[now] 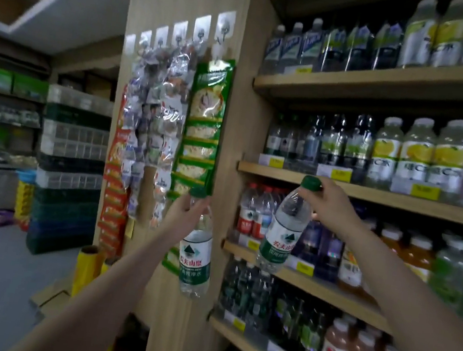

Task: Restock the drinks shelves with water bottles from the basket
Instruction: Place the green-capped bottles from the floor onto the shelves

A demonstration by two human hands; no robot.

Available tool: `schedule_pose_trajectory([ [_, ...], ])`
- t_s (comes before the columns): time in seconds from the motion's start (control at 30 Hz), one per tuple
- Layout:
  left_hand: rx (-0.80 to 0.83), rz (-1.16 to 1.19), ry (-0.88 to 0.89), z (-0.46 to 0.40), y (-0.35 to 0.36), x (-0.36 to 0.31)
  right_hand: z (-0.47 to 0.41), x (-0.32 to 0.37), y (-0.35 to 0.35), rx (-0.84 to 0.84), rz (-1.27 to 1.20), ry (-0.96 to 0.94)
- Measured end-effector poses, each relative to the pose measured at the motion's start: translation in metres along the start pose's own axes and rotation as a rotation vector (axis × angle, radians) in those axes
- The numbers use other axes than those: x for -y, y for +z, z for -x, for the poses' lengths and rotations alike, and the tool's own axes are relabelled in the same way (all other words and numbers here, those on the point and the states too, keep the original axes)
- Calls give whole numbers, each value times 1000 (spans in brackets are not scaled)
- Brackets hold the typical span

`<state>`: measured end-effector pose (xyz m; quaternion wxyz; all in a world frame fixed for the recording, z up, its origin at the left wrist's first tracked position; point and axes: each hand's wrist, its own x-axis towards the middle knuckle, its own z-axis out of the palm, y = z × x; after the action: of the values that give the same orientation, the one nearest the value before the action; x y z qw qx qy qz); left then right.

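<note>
Nearest the camera: two bare forearms reaching up toward the drinks shelves [371,196], taken here as the landmark. Left hand [185,213], out to the left of the shelves and in front of the wooden pillar [189,3], has its fingers curled round the neck of a green-capped water bottle [195,257]; the bottle hangs roughly upright below the hand, clear of any shelf. Behind it on the pillar hang strips of snack packets [152,133]. Right hand [331,205], just in front of the shelves' left end, pinches a second water bottle [281,237] at the neck just under its green cap [310,183]; this bottle tilts, base swinging down-left, level with the red-label bottles [258,209] on the shelf behind, not yet resting on a board. Basket not in view. Handling judgement: both bottles look full, so moderately heavy for a neck grip; thin clear plastic walls will likely flex if squeezed mid-body, and the glossy label may slip. The stiff neck ring is the securer hold for carrying; for setting down upright in a tight row, a grip lower on the body would probably steady the swinging base better.
</note>
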<state>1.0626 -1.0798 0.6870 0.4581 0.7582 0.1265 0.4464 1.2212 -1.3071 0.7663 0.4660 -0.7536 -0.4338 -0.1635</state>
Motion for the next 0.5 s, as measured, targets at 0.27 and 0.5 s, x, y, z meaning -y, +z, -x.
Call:
schedule_pose_trajectory([
  [0.27, -210, -81, 264, -135, -2, -18, -147, 19, 8, -209, -42, -107],
  [0.5, -244, 138, 411, -221, 14, -19, -234, 34, 33, -351, -42, -243],
])
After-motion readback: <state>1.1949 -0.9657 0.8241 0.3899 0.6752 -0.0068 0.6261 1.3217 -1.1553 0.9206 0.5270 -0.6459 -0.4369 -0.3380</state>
